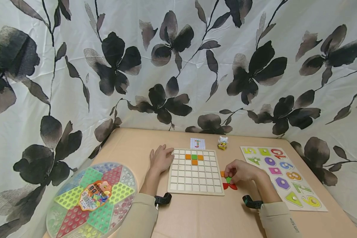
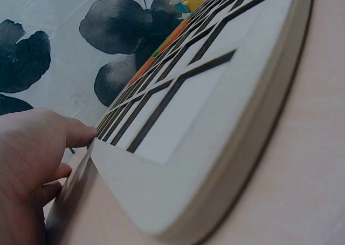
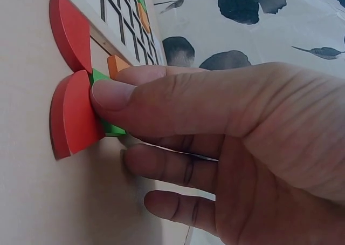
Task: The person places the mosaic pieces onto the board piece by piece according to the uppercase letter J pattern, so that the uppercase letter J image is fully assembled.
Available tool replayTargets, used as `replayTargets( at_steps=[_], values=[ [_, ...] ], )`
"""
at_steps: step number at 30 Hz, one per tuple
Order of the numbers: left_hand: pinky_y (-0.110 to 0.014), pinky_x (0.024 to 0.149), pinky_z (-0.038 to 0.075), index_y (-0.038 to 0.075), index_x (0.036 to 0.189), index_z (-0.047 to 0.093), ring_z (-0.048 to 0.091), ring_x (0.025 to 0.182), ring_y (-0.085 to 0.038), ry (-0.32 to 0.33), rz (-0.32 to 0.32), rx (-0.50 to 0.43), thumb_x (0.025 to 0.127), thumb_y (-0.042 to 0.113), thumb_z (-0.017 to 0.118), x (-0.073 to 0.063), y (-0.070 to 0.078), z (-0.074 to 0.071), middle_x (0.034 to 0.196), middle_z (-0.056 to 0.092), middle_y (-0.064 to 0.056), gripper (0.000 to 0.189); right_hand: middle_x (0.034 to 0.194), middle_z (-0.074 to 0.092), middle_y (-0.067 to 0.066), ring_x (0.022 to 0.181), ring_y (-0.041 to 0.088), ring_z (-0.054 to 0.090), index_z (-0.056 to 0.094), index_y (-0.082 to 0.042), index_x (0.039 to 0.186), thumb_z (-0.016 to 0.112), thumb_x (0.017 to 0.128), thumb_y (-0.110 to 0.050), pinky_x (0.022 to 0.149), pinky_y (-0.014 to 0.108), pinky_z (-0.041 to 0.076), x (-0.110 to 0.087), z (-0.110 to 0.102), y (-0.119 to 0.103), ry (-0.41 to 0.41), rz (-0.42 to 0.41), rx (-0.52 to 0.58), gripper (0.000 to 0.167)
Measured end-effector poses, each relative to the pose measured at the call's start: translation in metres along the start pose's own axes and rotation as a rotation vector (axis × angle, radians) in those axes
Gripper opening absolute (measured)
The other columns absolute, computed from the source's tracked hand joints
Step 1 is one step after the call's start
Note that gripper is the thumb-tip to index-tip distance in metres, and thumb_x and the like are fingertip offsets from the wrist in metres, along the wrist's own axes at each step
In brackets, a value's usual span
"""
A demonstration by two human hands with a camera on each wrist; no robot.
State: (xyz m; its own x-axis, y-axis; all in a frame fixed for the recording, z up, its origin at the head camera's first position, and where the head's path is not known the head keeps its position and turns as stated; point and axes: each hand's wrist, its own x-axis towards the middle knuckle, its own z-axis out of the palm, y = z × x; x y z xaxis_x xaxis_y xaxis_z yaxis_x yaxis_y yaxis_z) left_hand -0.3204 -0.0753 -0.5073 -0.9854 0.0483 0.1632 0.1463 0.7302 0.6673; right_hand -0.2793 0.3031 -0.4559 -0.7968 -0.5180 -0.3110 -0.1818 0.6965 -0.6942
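Observation:
A square board (image 1: 194,180) of white tiles in a grid lies on the table, with several orange tiles (image 1: 194,162) and a green tile (image 1: 194,157) near its far side. My left hand (image 1: 161,159) rests at the board's left edge, thumb touching the rim in the left wrist view. Right of the board, my right hand (image 1: 244,171) pinches a green block (image 3: 111,127) between thumb and index finger; the fingers hide part of it. Two red rounded blocks (image 3: 81,113) lie against it on the near side. An orange block (image 1: 222,174) sits just beyond, by the board's edge.
Behind the board lie a small pattern card (image 1: 197,143) and a toy figurine (image 1: 222,142). A number-and-shape board (image 1: 285,178) lies at the right. At the left is a large round clear case (image 1: 131,178) with coloured triangular sections. A floral curtain (image 1: 208,82) hangs behind the table.

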Motion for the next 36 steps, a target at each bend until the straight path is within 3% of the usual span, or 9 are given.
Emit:
replayTargets(
  at_steps=[36],
  values=[
    [-0.065,0.128,0.003,0.018,0.136,0.07,0.028,0.157,-0.04,-0.003,0.001,0.008,0.101,0.025,0.063,-0.0006,-0.0002,-0.0008,0.163,0.043,-0.019,0.037,0.084,0.064,0.005,0.08,0.019,0.056,0.07,-0.001,0.094,0.081,0.083,0.002,0.07,0.025,0.049,-0.0012,-0.0001,-0.0027,-0.017,-0.058,-0.014,0.017]
  ],
)
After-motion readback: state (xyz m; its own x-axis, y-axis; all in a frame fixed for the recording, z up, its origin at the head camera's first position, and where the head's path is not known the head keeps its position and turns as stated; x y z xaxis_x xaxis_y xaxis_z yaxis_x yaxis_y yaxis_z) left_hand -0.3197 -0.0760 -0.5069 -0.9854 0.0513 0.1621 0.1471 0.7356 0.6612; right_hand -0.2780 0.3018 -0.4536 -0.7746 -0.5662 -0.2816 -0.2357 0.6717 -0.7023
